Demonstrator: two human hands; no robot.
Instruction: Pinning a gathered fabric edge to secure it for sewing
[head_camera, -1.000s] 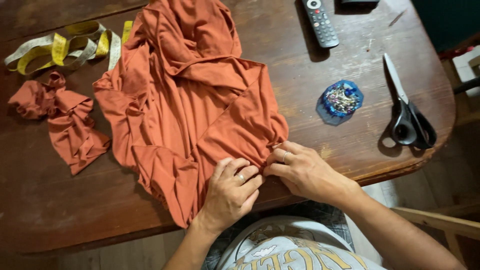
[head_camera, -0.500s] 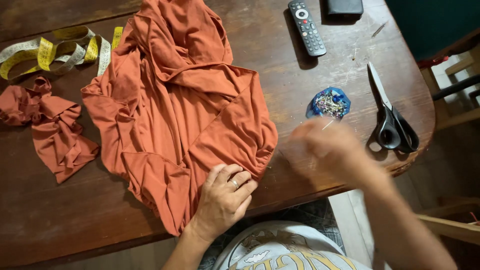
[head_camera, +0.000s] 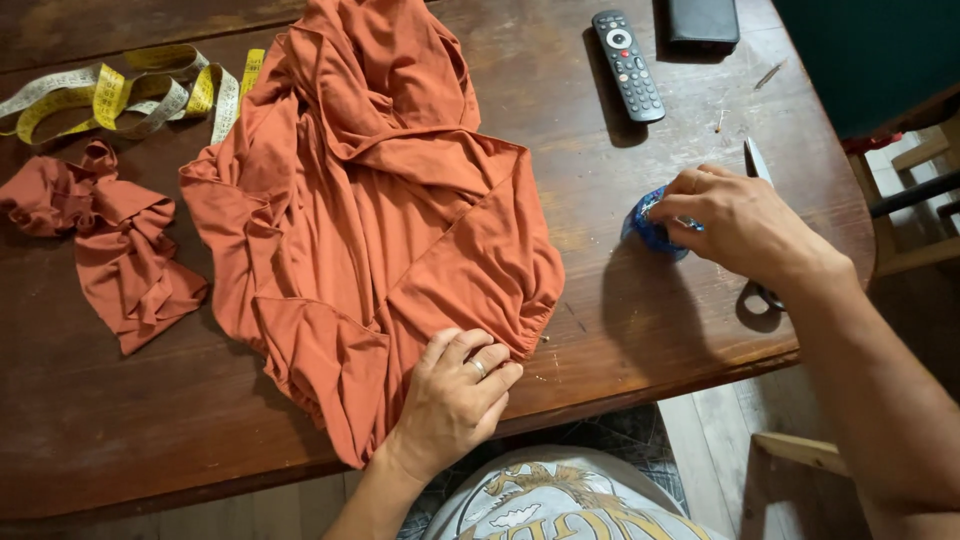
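Note:
A rust-orange garment (head_camera: 380, 220) lies crumpled on the brown wooden table (head_camera: 120, 430). My left hand (head_camera: 455, 395) presses flat on its near hem, fingers together, a ring on one finger. My right hand (head_camera: 735, 220) has reached to the right and its fingertips are in a small round blue pin container (head_camera: 650, 225). Whether a pin is pinched between the fingers is too small to tell. A pair of scissors (head_camera: 757, 200) lies under and behind that hand, mostly hidden.
A scrap of the same orange cloth (head_camera: 115, 245) lies at the left, with a yellow and white measuring tape (head_camera: 120, 95) behind it. A black remote control (head_camera: 628, 65) and a dark flat case (head_camera: 703, 20) sit at the far edge. Wooden chair parts stand at the right.
My right hand left the garment's hem and moved right to the blue pin container. My left hand stayed pressed on the hem. The view shifted slightly.

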